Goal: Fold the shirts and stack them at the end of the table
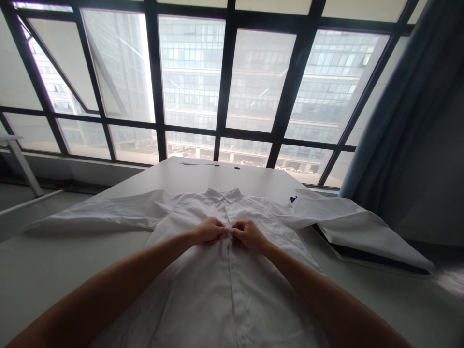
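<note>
A white long-sleeved shirt [203, 290] lies front up, its collar [222, 194] toward the window and its sleeves spread to both sides. My left hand [210, 230] pinches the front placket on its left edge, at chest height. From the other side my right hand [248, 234] grips the placket too, with the fingertips of both hands meeting at the middle line. The fabric is lifted a little between them. Any button at that spot is hidden by my fingers. Below, the placket runs down toward me.
The shirt rests on a white table [145, 179] with two dark round holes near its far end. On the right, one sleeve lies over a dark-edged flat object [380, 258]. A blue-grey curtain [380, 125] hangs beside the black-framed windows. A white table leg [25, 166] stands at left.
</note>
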A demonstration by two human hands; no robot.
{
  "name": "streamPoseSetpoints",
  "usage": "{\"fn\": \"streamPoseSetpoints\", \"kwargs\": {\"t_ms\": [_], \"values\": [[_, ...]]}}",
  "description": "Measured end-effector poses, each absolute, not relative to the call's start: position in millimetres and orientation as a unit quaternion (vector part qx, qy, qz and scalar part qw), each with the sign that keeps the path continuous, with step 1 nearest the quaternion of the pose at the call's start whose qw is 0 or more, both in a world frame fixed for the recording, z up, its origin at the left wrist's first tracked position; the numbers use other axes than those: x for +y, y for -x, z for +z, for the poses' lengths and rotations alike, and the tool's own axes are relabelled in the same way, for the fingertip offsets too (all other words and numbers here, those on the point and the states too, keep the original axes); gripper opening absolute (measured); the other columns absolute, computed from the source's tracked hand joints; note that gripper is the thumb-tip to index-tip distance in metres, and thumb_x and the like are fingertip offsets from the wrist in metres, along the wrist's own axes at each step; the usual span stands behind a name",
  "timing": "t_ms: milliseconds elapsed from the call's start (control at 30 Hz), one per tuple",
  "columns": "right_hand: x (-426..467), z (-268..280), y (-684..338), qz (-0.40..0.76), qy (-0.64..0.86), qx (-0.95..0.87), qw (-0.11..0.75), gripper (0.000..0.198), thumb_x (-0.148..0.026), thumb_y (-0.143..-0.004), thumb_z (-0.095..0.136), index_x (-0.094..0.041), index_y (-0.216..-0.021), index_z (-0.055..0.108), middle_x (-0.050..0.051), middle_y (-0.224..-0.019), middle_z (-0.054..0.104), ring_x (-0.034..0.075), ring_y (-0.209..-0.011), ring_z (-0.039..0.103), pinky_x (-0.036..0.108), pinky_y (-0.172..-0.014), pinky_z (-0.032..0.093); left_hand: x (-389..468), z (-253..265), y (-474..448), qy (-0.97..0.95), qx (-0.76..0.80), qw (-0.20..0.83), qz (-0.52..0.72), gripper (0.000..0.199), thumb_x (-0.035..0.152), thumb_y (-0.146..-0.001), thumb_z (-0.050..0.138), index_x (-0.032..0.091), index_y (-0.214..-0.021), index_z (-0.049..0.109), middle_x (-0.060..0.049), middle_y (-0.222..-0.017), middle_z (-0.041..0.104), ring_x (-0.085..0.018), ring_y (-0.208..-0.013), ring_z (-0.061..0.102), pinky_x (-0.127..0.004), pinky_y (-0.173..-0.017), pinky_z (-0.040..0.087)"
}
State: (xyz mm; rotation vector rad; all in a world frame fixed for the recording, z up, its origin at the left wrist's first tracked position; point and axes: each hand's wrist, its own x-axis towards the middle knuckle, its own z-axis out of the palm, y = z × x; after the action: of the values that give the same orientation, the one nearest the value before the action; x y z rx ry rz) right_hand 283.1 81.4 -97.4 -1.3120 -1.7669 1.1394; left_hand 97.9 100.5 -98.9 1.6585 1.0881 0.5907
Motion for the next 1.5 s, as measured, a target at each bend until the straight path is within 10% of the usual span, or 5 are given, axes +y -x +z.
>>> {"fn": "streamPoseSetpoints", "kwargs": {"t_ms": [767,1200,1500], "values": [[92.5,-111.0,-283.1,0.414,0.499,-0.693,0.314,0.007,-0.012,-0.077,0.064,-0.013,-0.07,0.063,-0.002,-0.054,0.061,0.011,-0.045,0.057,0.013,-0.038,0.037,90.4,-92.5,-108.5,-0.693,0.496,0.462,0.246,0.053,0.066,-0.074,0.061,0.016,-0.058,0.055,0.004,-0.046,0.051,-0.006,-0.035,0.038,-0.021,-0.037,0.023],[83.4,-94.4,-280.4,0.477,0.518,-0.643,0.301,0.026,-0.017,-0.092,0.053,-0.014,-0.067,0.058,-0.001,-0.056,0.06,0.009,-0.042,0.055,0.014,-0.038,0.038,91.5,-93.0,-112.2,-0.674,0.517,0.458,0.262,0.027,0.021,-0.086,0.05,0.019,-0.059,0.048,0.007,-0.043,0.04,-0.008,-0.035,0.037,-0.02,-0.037,0.025],[86.5,-91.4,-280.0,0.48,0.541,-0.642,0.256,0.029,-0.013,-0.096,0.044,-0.015,-0.068,0.054,-0.003,-0.056,0.055,0.009,-0.04,0.052,0.016,-0.038,0.033,93.0,-93.1,-107.4,-0.805,0.504,0.193,0.246,0.021,0.029,-0.086,0.054,0.015,-0.087,0.07,-0.005,-0.08,0.071,-0.02,-0.076,0.064,-0.027,-0.067,0.044]]}}
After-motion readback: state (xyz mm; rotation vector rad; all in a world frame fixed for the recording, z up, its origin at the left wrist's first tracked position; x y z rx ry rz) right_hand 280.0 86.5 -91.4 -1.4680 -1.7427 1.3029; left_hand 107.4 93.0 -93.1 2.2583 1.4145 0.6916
